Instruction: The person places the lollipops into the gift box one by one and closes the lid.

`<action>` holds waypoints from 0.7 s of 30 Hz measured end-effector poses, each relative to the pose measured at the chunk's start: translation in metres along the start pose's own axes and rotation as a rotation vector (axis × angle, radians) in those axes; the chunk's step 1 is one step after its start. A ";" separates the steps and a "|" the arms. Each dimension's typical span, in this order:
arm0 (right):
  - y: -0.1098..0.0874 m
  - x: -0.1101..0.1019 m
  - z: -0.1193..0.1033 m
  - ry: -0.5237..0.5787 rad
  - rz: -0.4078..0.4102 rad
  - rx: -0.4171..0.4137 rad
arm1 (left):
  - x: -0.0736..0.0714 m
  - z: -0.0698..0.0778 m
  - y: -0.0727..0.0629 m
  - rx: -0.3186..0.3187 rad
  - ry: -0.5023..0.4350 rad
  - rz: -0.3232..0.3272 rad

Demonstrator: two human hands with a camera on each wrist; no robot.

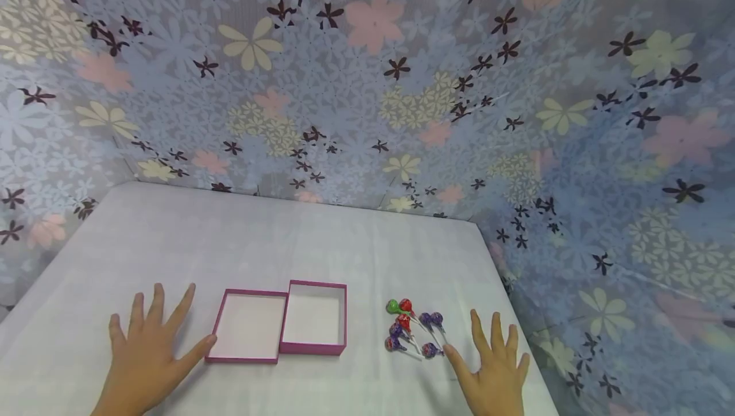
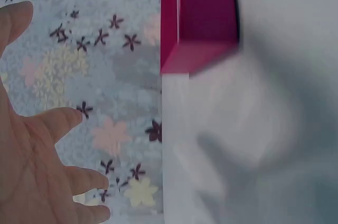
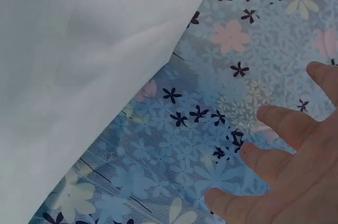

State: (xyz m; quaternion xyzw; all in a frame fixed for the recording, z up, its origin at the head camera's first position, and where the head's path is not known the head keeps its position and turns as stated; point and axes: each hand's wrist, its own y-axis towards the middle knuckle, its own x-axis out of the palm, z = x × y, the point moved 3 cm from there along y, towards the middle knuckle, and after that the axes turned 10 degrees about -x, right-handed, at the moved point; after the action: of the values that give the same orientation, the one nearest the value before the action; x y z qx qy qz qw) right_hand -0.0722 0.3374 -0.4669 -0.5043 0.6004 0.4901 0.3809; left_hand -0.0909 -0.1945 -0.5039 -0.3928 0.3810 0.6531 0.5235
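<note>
Fingers spread, my left hand (image 1: 146, 355) is over the white table at the left, its thumb tip overlapping the edge of a shallow pink-rimmed box part (image 1: 252, 360) in the head view. Directly right of that part is a deeper pink box part (image 1: 312, 348) with a white inside; both face up. Farther right lies a loose group of wrapped lollipops: a green one (image 1: 393, 306), red ones (image 1: 405, 305) and several purple ones (image 1: 429, 350). My right hand (image 1: 495, 368), also spread and holding nothing, is just right of the lollipops. In the left wrist view a pink box wall (image 2: 206, 12) shows beyond the hand.
The white-covered table (image 1: 241, 237) runs back to a flower-patterned curtain (image 1: 344, 97), which also hangs along both sides. The table's right edge lies close to my right hand.
</note>
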 end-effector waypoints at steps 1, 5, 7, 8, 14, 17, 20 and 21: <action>-0.001 0.001 -0.001 0.003 0.001 -0.001 | 0.001 0.004 0.001 0.007 -0.003 -0.013; -0.001 0.008 -0.008 0.083 0.023 -0.017 | 0.006 0.023 0.007 0.054 -0.028 -0.051; 0.002 0.015 -0.013 0.134 0.054 -0.047 | 0.007 0.034 0.013 0.083 -0.050 -0.060; 0.004 0.018 -0.016 0.156 0.078 -0.067 | 0.008 0.041 0.017 0.097 -0.059 -0.062; 0.014 0.039 -0.034 0.153 0.191 -0.221 | 0.026 0.079 0.034 0.209 -0.110 -0.094; 0.015 0.048 -0.044 0.122 0.184 -0.250 | 0.037 0.094 0.034 0.249 -0.140 -0.128; 0.011 0.058 -0.053 0.109 0.130 -0.221 | 0.048 0.102 0.030 0.254 -0.171 -0.175; 0.007 0.062 -0.055 0.106 0.109 -0.206 | 0.052 0.104 0.028 0.244 -0.179 -0.196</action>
State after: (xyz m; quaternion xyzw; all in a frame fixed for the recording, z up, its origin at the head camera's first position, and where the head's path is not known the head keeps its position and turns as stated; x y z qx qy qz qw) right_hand -0.0894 0.2700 -0.5119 -0.5328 0.5925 0.5418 0.2676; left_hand -0.1374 -0.0846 -0.5072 -0.3018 0.3692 0.5801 0.6604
